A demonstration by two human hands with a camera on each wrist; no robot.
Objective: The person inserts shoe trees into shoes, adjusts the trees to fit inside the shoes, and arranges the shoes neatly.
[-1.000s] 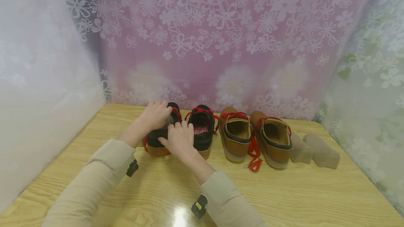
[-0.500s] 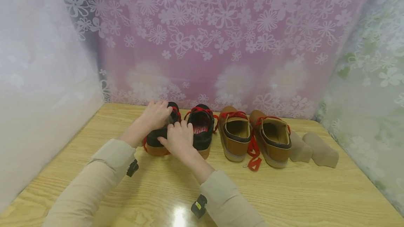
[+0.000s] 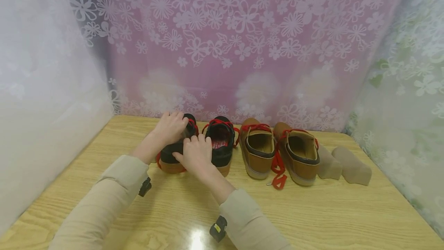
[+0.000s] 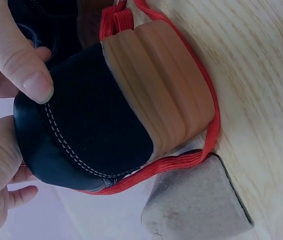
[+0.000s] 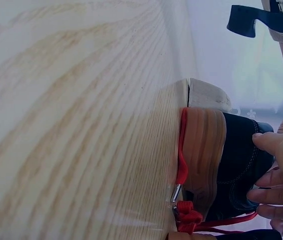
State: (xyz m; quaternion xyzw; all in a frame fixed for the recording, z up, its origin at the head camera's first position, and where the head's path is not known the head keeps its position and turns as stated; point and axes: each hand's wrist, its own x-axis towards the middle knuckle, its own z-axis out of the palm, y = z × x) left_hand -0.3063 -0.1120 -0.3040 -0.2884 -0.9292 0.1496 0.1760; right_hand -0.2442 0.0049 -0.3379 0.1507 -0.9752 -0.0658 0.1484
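In the head view both hands are at the left black shoe (image 3: pixel 169 159), which has red laces and a tan sole. My left hand (image 3: pixel 170 128) bends its fingers over the shoe's opening; its fingertips are mostly hidden. My right hand (image 3: pixel 197 152) holds the heel end. Its thumb presses the back of the collar, and the other fingers reach along the right side, as the right wrist view shows. A second black shoe (image 3: pixel 222 157) stands just right of this hand, with a red patterned insole. In the left wrist view a red lace (image 4: pixel 209 95) runs around the heel's sole (image 4: pixel 166 85).
Two brown shoes (image 3: pixel 257 163) with red laces stand to the right, a loose lace (image 3: pixel 278 180) lying between them. Two tan, foot-shaped blocks (image 3: pixel 352 165) lie beyond. Another greyish block (image 4: pixel 196 200) is left of the held shoe. A flowered curtain (image 3: pixel 225 49) hangs behind the table (image 3: pixel 166 219).
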